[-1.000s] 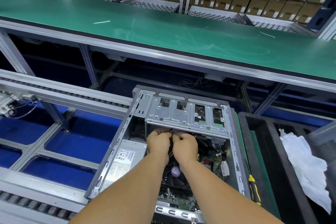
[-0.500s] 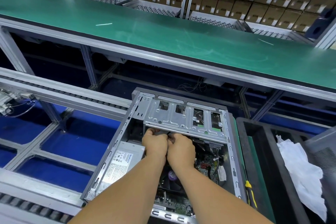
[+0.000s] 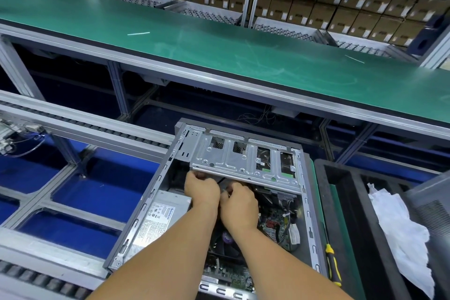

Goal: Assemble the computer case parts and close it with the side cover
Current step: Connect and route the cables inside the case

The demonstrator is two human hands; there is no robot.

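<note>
Both hands, left hand (image 3: 201, 188) and right hand (image 3: 239, 204), curled on something hidden under the drive cage (image 3: 246, 165) just beyond them; likely thin cabling, grip the connector.

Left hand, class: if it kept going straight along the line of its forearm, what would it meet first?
Probably the front edge of the drive cage; the left hand sits just below it, though depth is unclear.

The open grey computer case (image 3: 307, 204) is bare sheet metal with a dull sheen, its stamped silver drive bracket (image 3: 243, 163) brighter. The long green desk (image 3: 219, 56) looks smooth, matt and scuffed. Crumpled white paper (image 3: 401, 234) lies in a matt black plastic tray (image 3: 345, 202).
</note>
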